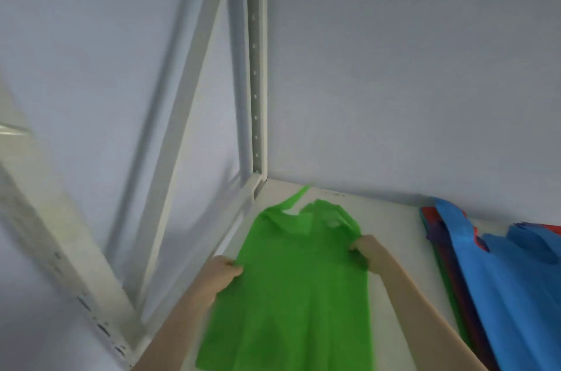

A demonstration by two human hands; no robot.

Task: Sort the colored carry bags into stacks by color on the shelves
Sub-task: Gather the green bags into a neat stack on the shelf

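A bright green carry bag lies stretched out on the white shelf board, its handles pointing toward the back corner. My left hand pinches the bag's left edge. My right hand grips its right edge at about the same height. At the right, a mixed pile of bags lies on the same shelf, with a blue bag on top and red, green and purple edges showing beneath it.
A white perforated upright post stands at the shelf's back left corner, with a diagonal brace running down to the left. A second post is at the front left. A pale wall lies behind.
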